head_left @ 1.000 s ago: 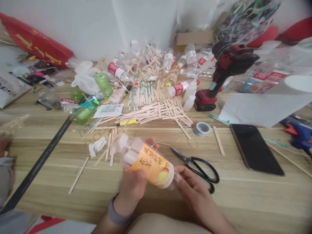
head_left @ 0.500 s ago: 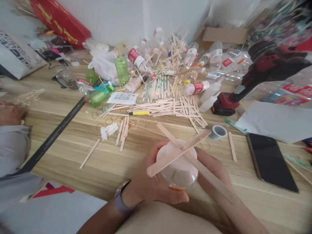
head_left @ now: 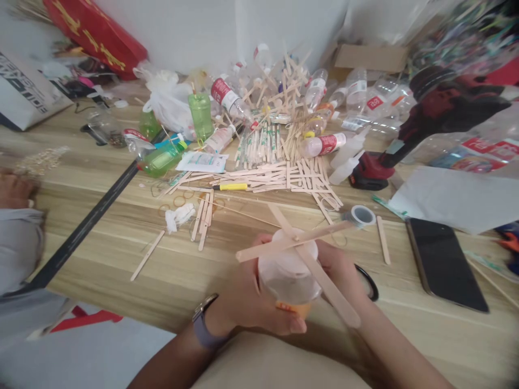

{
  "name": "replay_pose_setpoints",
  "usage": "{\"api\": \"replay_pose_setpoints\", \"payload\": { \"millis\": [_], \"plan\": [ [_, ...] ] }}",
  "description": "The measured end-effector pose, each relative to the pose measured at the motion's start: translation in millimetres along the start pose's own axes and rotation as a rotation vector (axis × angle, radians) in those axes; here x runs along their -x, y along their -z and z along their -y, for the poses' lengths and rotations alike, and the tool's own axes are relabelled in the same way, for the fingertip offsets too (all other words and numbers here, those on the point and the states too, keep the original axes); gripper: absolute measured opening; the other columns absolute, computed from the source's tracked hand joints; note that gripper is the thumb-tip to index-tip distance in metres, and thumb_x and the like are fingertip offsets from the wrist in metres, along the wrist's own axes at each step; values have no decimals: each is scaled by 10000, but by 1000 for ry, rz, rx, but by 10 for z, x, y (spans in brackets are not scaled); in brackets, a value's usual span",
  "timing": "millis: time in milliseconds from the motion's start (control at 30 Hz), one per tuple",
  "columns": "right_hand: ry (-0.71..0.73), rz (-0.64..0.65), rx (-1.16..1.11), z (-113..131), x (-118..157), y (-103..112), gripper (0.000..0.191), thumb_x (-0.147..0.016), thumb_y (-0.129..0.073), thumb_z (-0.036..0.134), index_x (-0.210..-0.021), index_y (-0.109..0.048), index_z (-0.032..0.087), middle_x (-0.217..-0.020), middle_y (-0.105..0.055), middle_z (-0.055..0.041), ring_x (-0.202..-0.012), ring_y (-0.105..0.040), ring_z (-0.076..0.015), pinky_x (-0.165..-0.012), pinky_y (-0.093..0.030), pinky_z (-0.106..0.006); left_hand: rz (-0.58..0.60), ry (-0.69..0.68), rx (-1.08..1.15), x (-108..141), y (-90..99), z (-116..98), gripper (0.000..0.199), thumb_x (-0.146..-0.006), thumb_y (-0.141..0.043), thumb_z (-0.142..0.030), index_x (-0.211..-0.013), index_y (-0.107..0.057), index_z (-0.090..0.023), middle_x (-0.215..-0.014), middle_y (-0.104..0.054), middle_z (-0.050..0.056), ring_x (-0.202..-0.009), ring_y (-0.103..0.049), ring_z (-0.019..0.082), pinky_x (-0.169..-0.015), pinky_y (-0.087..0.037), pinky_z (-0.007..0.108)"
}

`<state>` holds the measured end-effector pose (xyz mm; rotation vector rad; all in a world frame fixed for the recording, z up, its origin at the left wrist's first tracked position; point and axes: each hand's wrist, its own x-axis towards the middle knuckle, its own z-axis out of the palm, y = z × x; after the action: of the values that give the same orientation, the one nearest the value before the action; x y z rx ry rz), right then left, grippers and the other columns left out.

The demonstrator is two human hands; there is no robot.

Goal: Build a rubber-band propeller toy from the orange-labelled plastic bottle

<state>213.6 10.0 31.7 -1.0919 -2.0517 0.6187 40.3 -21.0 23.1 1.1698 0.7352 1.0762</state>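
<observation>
A clear plastic bottle (head_left: 286, 289) with an orange label stands between my hands, its pale round end facing up. Across that end lie two crossed wooden craft sticks (head_left: 295, 240), with a small spot where they meet. My left hand (head_left: 247, 297) wraps the bottle from the left, thumb along the near side. On the other side my right hand (head_left: 338, 270) is curled against the bottle, its fingers partly hidden behind bottle and sticks. A black loop (head_left: 370, 283) shows beside my right wrist.
Behind the bottle lie heaped craft sticks (head_left: 263, 178), a yellow-handled tool (head_left: 233, 187) and several plastic bottles (head_left: 326, 145). To the right are a tape roll (head_left: 362, 216), a phone (head_left: 446, 265) and a red-black power tool (head_left: 421, 129). Another person's hand (head_left: 15, 188) rests at far left.
The bottle has tilted, showing more of its orange label. The crossed sticks have turned with it, their left end higher and the near end shifted left. Both hands still hold the bottle.
</observation>
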Motion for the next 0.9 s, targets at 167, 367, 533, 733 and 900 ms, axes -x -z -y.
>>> {"api": "replay_pose_setpoints", "payload": {
  "millis": [167, 367, 533, 733, 900],
  "plan": [
    [-1, -36, 95, -23, 11, 20, 238, -879, -455, 82, -871, -648, 222, -721, -703, -16, -672, -674, -182, -556, -495, -254, -42, -91, -29, 3, 62, 48, 766, -517, -860, -436, -1158, -523, -187, -1144, -608, 142, -999, -611, 318, -831, -508, 435],
    [41, -96, 211, -48, 134, 123, 178, -910, -493, 124, -941, -649, 204, -739, -689, -23, -655, -662, -164, -564, -494, -245, -146, -73, 168, -6, 65, 57, 720, -551, -876, -432, -1145, -532, -213, -1131, -662, 113, -957, -645, 257, -812, -530, 381],
    [88, -87, 280, 13, 166, 210, 180, -908, -494, 108, -954, -637, 207, -668, -628, -15, -614, -634, -171, -515, -464, -256, -240, 52, 333, -47, 34, -6, 637, -554, -855, -491, -1055, -603, -190, -994, -683, 80, -833, -649, 212, -710, -540, 314],
    [123, -65, 319, 72, 192, 239, 195, -914, -469, 100, -977, -617, 210, -650, -589, -9, -581, -594, -167, -523, -469, -269, -274, 92, 385, -54, 34, -57, 566, -609, -800, -540, -1025, -653, -186, -953, -704, 80, -795, -665, 208, -618, -532, 269],
    [34, -47, 262, 44, 225, 221, 197, -932, -494, 124, -1077, -603, 200, -883, -649, -63, -716, -640, -156, -631, -527, -265, -269, 120, 407, -76, 64, -39, 585, -600, -799, -541, -1029, -628, -182, -962, -703, 86, -773, -670, 218, -619, -532, 289]
  ]
}}
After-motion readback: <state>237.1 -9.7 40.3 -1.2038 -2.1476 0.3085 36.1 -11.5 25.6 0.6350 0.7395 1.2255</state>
